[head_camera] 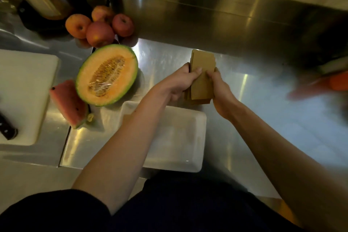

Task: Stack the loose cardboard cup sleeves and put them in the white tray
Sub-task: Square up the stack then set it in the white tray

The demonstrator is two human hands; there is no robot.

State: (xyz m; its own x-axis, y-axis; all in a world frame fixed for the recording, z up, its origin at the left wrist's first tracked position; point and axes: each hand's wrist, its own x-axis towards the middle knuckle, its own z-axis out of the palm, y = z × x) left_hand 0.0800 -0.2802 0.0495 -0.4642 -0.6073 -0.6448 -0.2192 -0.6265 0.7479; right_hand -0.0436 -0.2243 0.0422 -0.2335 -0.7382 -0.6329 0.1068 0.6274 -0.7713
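Cardboard sleeves [204, 62], plain brown and flattened, one slightly fanned stack, too tight to count, up over the steel counter [169, 58] just beyond the white tray [180, 147]! Left hand [178, 85] and right hand [221, 92] each clamp a side. One tray, one halved melon [107, 75], one watermelon wedge [67, 100], four apples [99, 34].

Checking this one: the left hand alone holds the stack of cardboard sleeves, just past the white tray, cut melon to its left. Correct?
No. The head view shows both hands gripping the stack of cardboard sleeves: left hand and right hand, one on each side. It is just past the white tray, cut melon to its left.
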